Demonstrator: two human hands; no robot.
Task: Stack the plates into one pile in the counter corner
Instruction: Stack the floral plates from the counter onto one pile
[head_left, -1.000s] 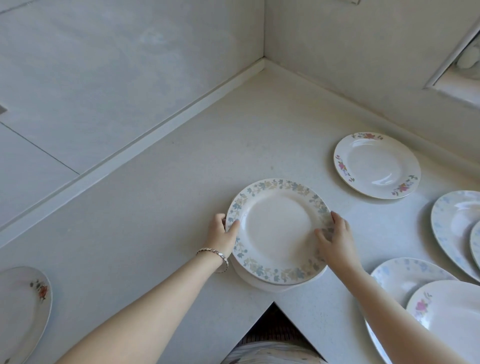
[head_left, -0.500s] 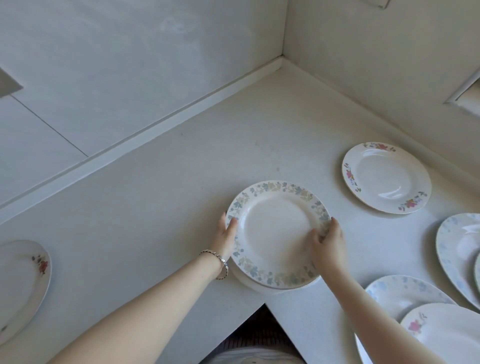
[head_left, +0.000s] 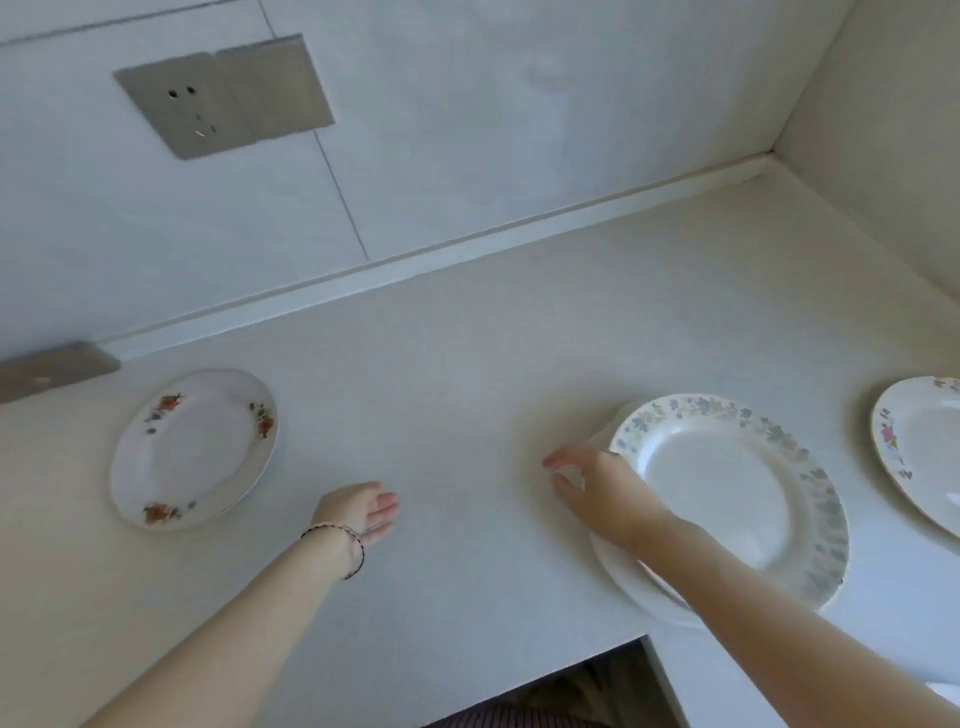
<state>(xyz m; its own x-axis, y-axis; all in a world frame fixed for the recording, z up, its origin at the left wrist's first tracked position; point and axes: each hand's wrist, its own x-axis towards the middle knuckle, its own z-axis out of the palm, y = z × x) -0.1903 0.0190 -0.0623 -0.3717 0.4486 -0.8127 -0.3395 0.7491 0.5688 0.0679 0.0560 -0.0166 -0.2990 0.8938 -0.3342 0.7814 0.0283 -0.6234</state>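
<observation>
The pile of plates (head_left: 727, 493) lies flat and face up on the counter (head_left: 467, 364), to the right and close to the near edge where the worktop turns. It is well apart from the far right corner (head_left: 769, 158) where the two walls meet. Its top plate is round, so it points no particular way. It is glossy white, with a band of pale blue and green leaves round the rim. The plain white edge of a lower plate (head_left: 623, 582) shows under it on the near left.

My right hand (head_left: 597, 493) sits just left of the pile's rim. The fingers are loose and spread toward the left, holding nothing, and my forearm crosses the pile's near-left edge. My left hand (head_left: 363, 512) hangs over bare counter between the pile and the red-flowered plate (head_left: 192, 447). Its palm is turned to the right, its fingers relaxed and empty. A thin bracelet (head_left: 337, 540) circles the wrist.

The red-flowered plate lies flat, far left. It looks oval in this wide view, its long way running near-left to far-right. Another flowered plate (head_left: 924, 447) is cut off by the right edge. The counter is matte, pale and finely speckled. A grey socket plate (head_left: 223, 104) is set in the smooth wall.
</observation>
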